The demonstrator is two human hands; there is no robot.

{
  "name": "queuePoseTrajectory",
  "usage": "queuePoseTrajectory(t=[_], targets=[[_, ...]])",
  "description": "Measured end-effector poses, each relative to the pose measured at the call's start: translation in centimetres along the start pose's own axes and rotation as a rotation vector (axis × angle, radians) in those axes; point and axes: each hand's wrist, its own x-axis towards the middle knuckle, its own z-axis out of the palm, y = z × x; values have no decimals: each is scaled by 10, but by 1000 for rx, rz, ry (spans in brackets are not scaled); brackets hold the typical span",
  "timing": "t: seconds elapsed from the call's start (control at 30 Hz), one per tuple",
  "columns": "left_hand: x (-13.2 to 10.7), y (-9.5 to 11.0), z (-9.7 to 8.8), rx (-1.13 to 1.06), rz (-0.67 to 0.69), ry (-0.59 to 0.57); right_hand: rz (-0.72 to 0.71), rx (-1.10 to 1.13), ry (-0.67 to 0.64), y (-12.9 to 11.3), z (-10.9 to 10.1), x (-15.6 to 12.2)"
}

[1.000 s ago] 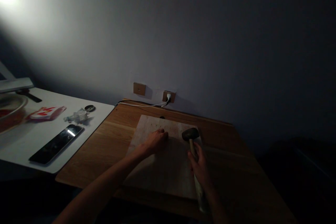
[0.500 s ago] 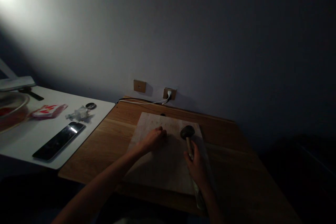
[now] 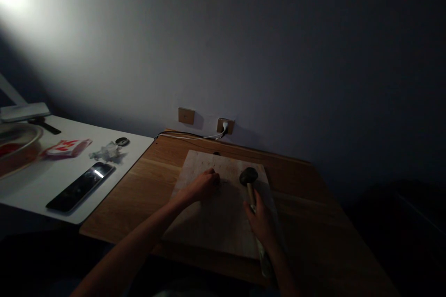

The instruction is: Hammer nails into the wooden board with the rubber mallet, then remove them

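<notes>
A pale wooden board [image 3: 216, 222] with rows of small dots lies on the brown wooden table [image 3: 149, 185]. My right hand [image 3: 260, 220] is closed round the wooden handle of a mallet [image 3: 248, 177], whose dark head hovers over the board's far right part. My left hand [image 3: 204, 184] rests on the board just left of the mallet head, fingers pinched together at something too small to make out.
A white table [image 3: 42, 185] on the left carries a dark phone [image 3: 81, 186], a red and white packet [image 3: 66, 147], crumpled clear wrap [image 3: 104, 151] and a bowl [image 3: 16, 137]. A white cable [image 3: 190, 137] runs to a wall socket [image 3: 225, 125]. The room is dim.
The mallet head has moved a little left and down toward the board since a second ago. My left hand has stayed in about the same spot.
</notes>
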Motion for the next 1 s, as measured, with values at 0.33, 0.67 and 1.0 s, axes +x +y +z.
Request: queuePoseTrajectory(t=[0.33, 0.67, 1.0], targets=[[1, -2, 7, -27, -19, 16, 329, 196, -257, -6, -17, 9], [5, -3, 7, -130, -37, 119, 349, 224, -101, 6, -38, 15], [13, -3, 7, -209, -4, 130, 164, 105, -13, 26, -34, 13]])
